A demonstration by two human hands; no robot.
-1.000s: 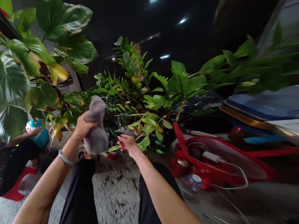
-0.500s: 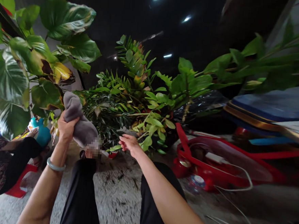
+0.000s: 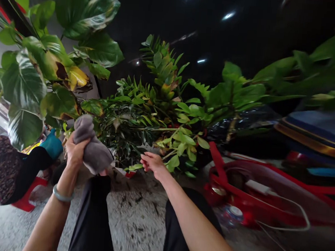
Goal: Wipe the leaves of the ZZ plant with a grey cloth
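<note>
Left grip (image 3: 76, 151): fingers and thumb closed round the grey cloth, clamped on its left side.
Grey cloth (image 3: 98, 157): bunched, rising above the left grip and drooping to its right, apart from the right grip.
Right grip (image 3: 154, 166): thumb and fingers curled close; whether they pinch a leaf, cannot tell.
Leafy plant (image 3: 184, 138): just beyond the right grip.
</note>
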